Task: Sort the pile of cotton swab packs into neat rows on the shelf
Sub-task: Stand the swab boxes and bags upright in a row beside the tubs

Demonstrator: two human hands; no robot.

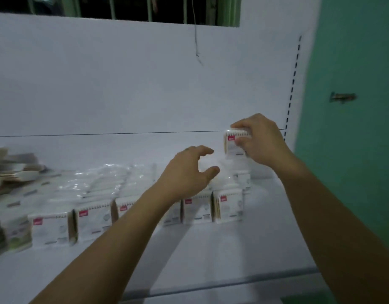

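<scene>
My right hand (pixel 260 141) grips a cotton swab pack (pixel 232 145), white with a red label, held upright above the right end of the shelf. My left hand (pixel 189 172) hovers just left of it, fingers curved and apart, holding nothing. Below, a front row of upright packs (pixel 92 220) runs along the white shelf (pixel 211 249), ending at a right-hand pack (pixel 228 207). Behind that row lie several packs flat in a loose pile (pixel 97 183). A few more packs stand under the held one (pixel 241 178).
Stacked beige and white items (pixel 11 167) sit at the far left of the shelf. The white back panel (pixel 123 84) rises behind. A slotted upright (pixel 293 84) and a green wall (pixel 353 106) bound the right side. The shelf's front lip (pixel 211 286) runs below my arms.
</scene>
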